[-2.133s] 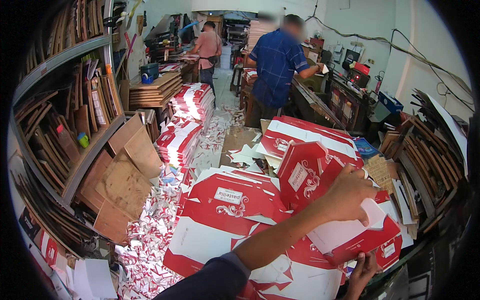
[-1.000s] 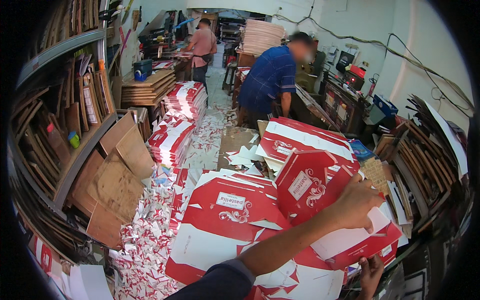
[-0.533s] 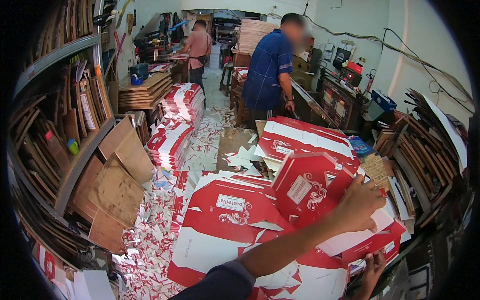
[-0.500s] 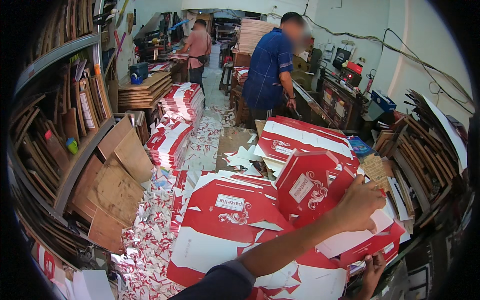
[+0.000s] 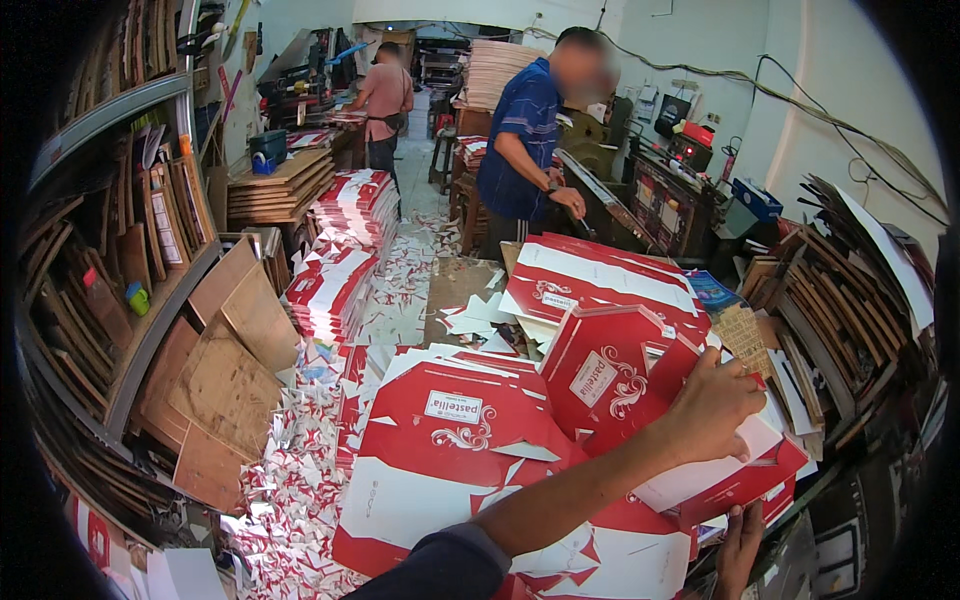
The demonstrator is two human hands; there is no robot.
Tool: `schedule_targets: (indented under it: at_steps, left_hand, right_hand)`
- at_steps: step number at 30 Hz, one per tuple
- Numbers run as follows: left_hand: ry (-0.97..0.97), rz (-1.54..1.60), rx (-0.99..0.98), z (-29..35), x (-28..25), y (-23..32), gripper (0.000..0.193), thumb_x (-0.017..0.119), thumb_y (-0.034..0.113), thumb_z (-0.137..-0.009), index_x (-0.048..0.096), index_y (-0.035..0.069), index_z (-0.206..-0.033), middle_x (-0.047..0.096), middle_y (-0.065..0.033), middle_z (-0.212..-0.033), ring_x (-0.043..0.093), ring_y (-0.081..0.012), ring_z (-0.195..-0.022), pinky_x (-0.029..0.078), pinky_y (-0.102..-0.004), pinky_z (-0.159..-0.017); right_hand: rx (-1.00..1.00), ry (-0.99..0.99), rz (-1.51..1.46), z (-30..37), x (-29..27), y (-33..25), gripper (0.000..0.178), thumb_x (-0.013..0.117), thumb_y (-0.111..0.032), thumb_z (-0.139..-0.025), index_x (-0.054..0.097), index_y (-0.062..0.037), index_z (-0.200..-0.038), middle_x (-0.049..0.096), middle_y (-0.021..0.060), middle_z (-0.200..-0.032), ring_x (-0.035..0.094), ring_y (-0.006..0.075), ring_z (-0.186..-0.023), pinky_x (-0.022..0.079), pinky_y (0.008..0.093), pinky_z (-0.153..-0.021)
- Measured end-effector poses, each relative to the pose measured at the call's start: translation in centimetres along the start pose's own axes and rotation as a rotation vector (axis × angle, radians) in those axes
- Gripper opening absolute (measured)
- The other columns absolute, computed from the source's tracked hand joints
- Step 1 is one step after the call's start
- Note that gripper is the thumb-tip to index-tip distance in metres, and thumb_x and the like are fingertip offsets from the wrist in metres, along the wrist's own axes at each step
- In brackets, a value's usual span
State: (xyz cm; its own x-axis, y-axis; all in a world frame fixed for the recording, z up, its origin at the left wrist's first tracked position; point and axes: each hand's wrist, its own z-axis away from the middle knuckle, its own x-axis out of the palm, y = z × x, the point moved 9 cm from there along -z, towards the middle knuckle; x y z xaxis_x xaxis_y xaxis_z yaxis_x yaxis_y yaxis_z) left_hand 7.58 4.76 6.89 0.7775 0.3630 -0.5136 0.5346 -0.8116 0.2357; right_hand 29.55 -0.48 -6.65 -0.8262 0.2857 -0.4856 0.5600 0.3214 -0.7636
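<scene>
My left hand (image 5: 712, 408) reaches across to the right, its fingers bent over the far edge of a bundle of red-and-white printed cardboard box blanks (image 5: 597, 380). The bundle stands tilted, its cut flaps sticking out. Lower down, my right hand (image 5: 740, 545) holds the near right corner of the same blanks, with its thumb and fingertips at the red flap. Part of its grip is hidden below the cardboard. Under and beside the bundle lies a pile of flat red-and-white sheets (image 5: 420, 500) with torn cut edges.
Another stack of printed sheets (image 5: 600, 280) lies beyond. Red and white scraps (image 5: 290, 480) cover the floor at left, near leaning wooden boards (image 5: 220, 390). A co-worker in blue (image 5: 520, 150) stands at a machine; another person (image 5: 385, 100) works farther back. Shelves (image 5: 150, 330) line the left.
My hands keep nearly the same hold on the blanks. The co-worker in blue has bent an arm and raised a hand toward the machine. The view has shifted slightly.
</scene>
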Motion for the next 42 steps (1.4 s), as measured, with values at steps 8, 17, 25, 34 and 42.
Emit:
schedule_targets:
  at_steps: [8, 17, 25, 34, 42]
  left_hand:
    - [-0.024, 0.028, -0.004, 0.0, 0.6, -0.3, 0.049, 0.089, 0.041, -0.058, 0.070, 0.011, -0.091, 0.068, -0.0009, -0.094, 0.057, -0.0212, -0.101, 0.035, -0.0431, -0.093]
    - [-0.010, 0.000, 0.011, -0.1, 0.4, 0.0, 0.048, 0.087, 0.043, -0.059, 0.069, 0.012, -0.091, 0.068, -0.0023, -0.094, 0.059, -0.0233, -0.101, 0.036, -0.0457, -0.094]
    - [-0.071, -0.086, -0.027, -0.3, -0.5, -0.7, 0.051, 0.087, 0.047, -0.061, 0.072, 0.014, -0.097, 0.071, -0.0031, -0.099, 0.060, -0.0250, -0.100, 0.036, -0.0465, -0.093]
    - [-0.157, -0.104, -0.051, -1.6, 1.0, 0.6, 0.051, 0.087, 0.049, -0.060, 0.068, 0.010, -0.085, 0.069, -0.0035, -0.091, 0.057, -0.0246, -0.096, 0.034, -0.0416, -0.090]
    - [-0.086, -0.148, 0.032, -1.0, 0.1, 0.4, 0.049, 0.086, 0.047, -0.063, 0.069, 0.013, -0.095, 0.070, -0.0036, -0.098, 0.060, -0.0241, -0.099, 0.036, -0.0444, -0.088]
  right_hand:
    - [0.006, 0.178, 0.011, -0.2, -6.8, 6.4, 0.025, 0.046, -0.022, -0.106, 0.053, 0.0013, -0.112, 0.056, 0.0111, -0.099, 0.048, 0.0162, -0.089, 0.041, 0.0300, -0.079]
    - [-0.232, 0.794, 0.239, 0.9, -18.3, 2.8, 0.043, 0.041, -0.040, -0.107, 0.055, 0.0006, -0.116, 0.053, 0.0106, -0.100, 0.050, 0.0232, -0.093, 0.040, 0.0326, -0.081]
    - [-0.127, 0.627, -0.819, -4.2, -13.3, -0.8, 0.018, 0.056, -0.029, -0.099, 0.059, -0.0160, -0.111, 0.052, -0.0079, -0.082, 0.042, 0.0027, -0.067, 0.032, 0.0217, -0.055]
    - [-0.070, 0.333, -1.454, -8.6, -10.1, -4.0, 0.016, 0.046, -0.026, -0.099, 0.048, -0.0105, -0.094, 0.052, 0.0048, -0.074, 0.051, 0.0162, -0.062, 0.049, 0.0340, -0.060]
    - [-0.411, 0.770, -0.354, -12.0, -14.4, -7.2, 0.033, 0.044, -0.036, -0.104, 0.046, -0.0178, -0.076, 0.038, -0.0061, -0.062, 0.034, 0.0063, -0.050, 0.026, 0.0245, -0.044]
